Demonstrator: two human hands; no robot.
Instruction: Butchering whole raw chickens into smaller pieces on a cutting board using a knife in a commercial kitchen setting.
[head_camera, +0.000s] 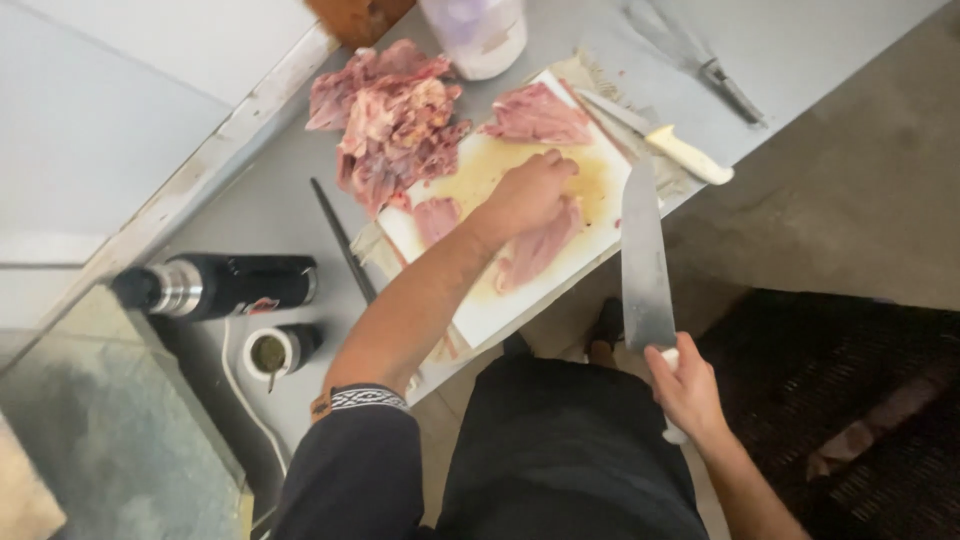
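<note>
My left hand (530, 192) presses down on a pink slab of raw meat (540, 248) lying on a white cutting board (500, 305). My right hand (686, 385) grips the white handle of a large knife (645, 258), its broad blade pointing away from me beside the board's right edge, off the meat. Another piece of meat (536, 115) lies at the board's far end, and a small piece (436, 217) sits on its left side.
A pile of raw meat scraps (385, 115) lies on the steel counter (270, 205) left of the board. A second white-handled knife (670, 143), a sharpening steel (340, 240), a black flask (220, 285), a small cup (270, 352) and a white container (478, 35) stand around.
</note>
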